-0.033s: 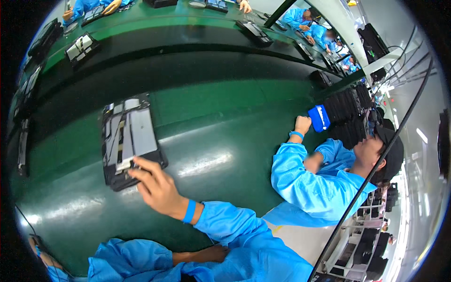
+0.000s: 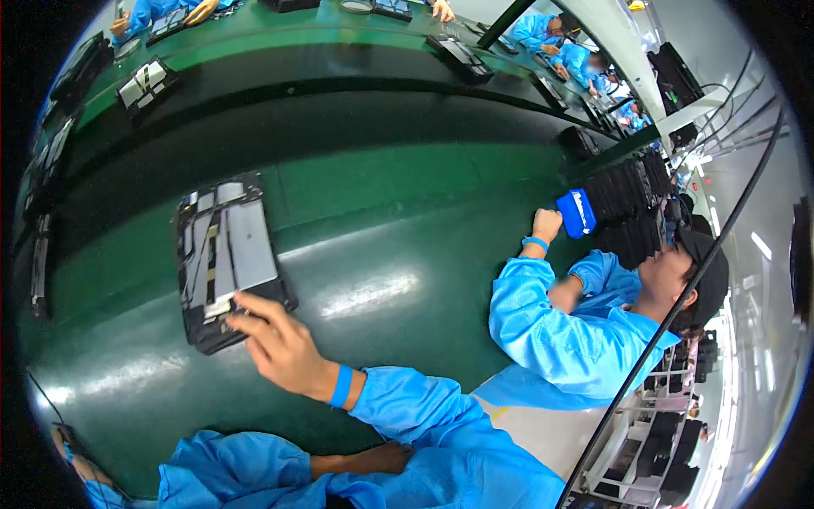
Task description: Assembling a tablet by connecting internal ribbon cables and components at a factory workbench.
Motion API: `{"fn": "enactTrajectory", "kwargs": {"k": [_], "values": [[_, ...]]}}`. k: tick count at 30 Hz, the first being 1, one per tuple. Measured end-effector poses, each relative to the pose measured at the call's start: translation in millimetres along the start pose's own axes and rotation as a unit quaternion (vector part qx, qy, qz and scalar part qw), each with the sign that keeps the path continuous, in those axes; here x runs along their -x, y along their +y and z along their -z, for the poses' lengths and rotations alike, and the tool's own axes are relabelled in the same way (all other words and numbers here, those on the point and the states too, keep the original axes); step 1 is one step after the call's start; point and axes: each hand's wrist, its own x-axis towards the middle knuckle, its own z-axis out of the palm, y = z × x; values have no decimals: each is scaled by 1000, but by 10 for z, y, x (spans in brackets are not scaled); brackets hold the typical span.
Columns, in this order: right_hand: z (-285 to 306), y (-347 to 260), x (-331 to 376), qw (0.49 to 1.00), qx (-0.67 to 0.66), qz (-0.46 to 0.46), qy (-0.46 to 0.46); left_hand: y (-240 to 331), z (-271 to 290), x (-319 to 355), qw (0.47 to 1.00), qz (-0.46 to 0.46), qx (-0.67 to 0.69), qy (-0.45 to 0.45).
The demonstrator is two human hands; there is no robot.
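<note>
An opened tablet [image 2: 254, 242], with grey battery-like panels and dark strips inside a black body, is at left centre over the green worktop [image 2: 356, 331]. My right hand [image 2: 292, 352] reaches it from the lower right, blue band at the wrist. Its fingers lie over the tablet's near end, gripping it close to the near right corner; the thumb's hold is partly hidden. Across the bottom, beneath my right arm, lies my left hand [image 2: 373, 460]. Its fingers are out of sight behind the blue sleeve.
A dark conveyor-like band [image 2: 356, 110] runs beyond the worktop, carrying another opened tablet [image 2: 144, 85]. On the right, a co-worker in blue [image 2: 560, 331] rests an arm near a blue pouch [image 2: 577, 214] and stacked black trays [image 2: 623, 199]. A black cable [image 2: 678, 314] crosses the right side.
My right hand and the tablet have shifted slightly left and nearer together. My left hand stays where it was.
</note>
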Motion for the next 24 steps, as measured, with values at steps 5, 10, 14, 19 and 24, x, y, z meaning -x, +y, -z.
{"fn": "enactTrajectory", "kwargs": {"k": [5,10,14,19,24], "values": [[4,-124,-22,993,-74,-42,-86,83,85,34,1000,-5,12,-6],[24,-75,-69,991,-119,-11,-61,98,180,106,1000,-3,15,-14],[-54,55,35,989,-123,-17,-85,69,223,114,1000,-10,17,-20],[-92,116,99,987,-131,-19,-88,26,247,134,999,-10,18,-26],[-115,50,77,990,-121,-6,-76,41,290,150,1000,-5,17,-26]]}}
